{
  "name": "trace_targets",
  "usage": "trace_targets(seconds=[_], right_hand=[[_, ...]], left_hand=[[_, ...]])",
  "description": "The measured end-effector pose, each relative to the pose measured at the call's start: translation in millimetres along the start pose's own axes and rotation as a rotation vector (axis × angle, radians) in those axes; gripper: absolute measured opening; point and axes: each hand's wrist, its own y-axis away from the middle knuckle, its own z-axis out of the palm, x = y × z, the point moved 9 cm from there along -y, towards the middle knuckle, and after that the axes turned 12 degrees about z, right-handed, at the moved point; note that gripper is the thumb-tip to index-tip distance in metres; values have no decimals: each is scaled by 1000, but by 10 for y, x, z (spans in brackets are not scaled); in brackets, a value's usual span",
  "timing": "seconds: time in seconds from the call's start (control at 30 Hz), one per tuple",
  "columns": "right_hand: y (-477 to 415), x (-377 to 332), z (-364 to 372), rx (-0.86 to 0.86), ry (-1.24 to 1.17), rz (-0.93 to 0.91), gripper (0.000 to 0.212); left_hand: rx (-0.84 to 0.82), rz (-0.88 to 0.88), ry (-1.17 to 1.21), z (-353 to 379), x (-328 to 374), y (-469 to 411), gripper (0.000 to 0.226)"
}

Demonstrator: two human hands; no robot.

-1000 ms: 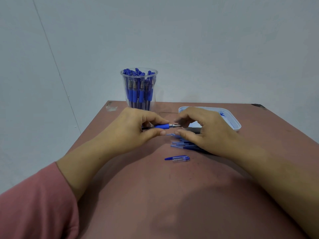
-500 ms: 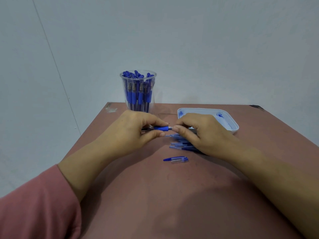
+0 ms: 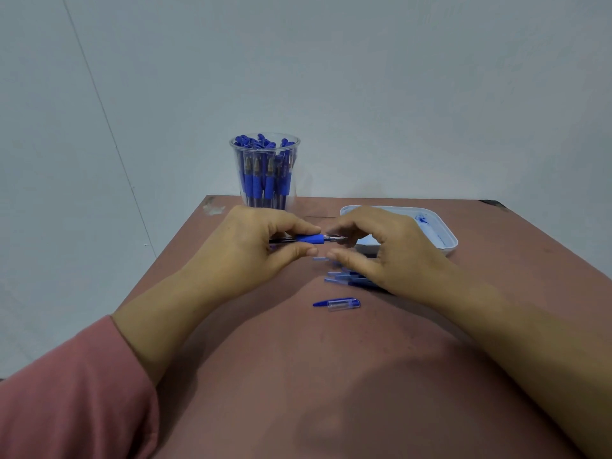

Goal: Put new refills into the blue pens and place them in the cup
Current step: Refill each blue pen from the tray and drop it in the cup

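Note:
My left hand grips a blue pen by its barrel, just above the table, with the metal tip pointing right. My right hand hovers at the tip with its fingers curved; the index finger is above the tip and the thumb below it, a small gap apart from the pen. A clear cup packed with several blue pens stands at the table's far edge behind my left hand. Several thin blue refills lie under my right hand, partly hidden. A clear pen cap with a blue clip lies nearer to me.
A white tray with blue ink stains sits at the back right, behind my right hand. The reddish-brown table ends at a grey wall. A pink sleeve covers my left upper arm.
My right thumb and index finger, which pinched the pen's tip before, have parted from it. The left hand keeps the pen in nearly the same place.

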Motion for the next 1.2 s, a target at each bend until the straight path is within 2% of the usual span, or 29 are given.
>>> trace_targets(seconds=[0.1, 0.2, 0.33, 0.37, 0.43, 0.53, 0.57, 0.67, 0.77, 0.83, 0.9, 0.97, 1.1, 1.2], right_hand=[[-10, -40, -8, 20, 6, -17, 15], [-14, 10, 18, -24, -20, 66, 14], [29, 134, 11, -105, 91, 215, 31], [54, 145, -13, -124, 134, 223, 29], [123, 139, 4, -229, 181, 214, 23], [236, 96, 219, -460, 316, 151, 26], [246, 80, 269, -485, 345, 126, 23], [173, 100, 194, -404, 274, 167, 11], [71, 237, -63, -202, 164, 260, 4], [35, 287, -170, -116, 165, 257, 9], [32, 282, -177, -94, 155, 238, 13], [31, 224, -152, -89, 129, 215, 6], [31, 48, -66, -106, 83, 138, 31], [32, 35, 3, -108, 33, 125, 20]], left_hand=[[-3, -4, -14, 5, -2, 5, 24], [-26, -6, -22, 19, -1, 6, 24], [-49, -76, -25, -36, -125, 22, 20], [-45, -90, -35, -60, -158, 27, 19], [-45, -99, -50, -86, -188, 34, 18], [-46, -82, -65, -95, -173, 37, 16], [-44, -77, -64, -97, -166, 35, 16], [-38, -65, -69, -102, -153, 31, 17], [-40, -60, -76, -102, -159, 32, 19], [-41, -61, -81, -107, -173, 33, 20], [-45, -53, -91, -104, -165, 29, 21], [-52, -50, -85, -91, -158, 30, 22], [-74, -20, -56, -46, -102, 12, 22], [-65, -1, -38, -11, -48, 10, 21]])
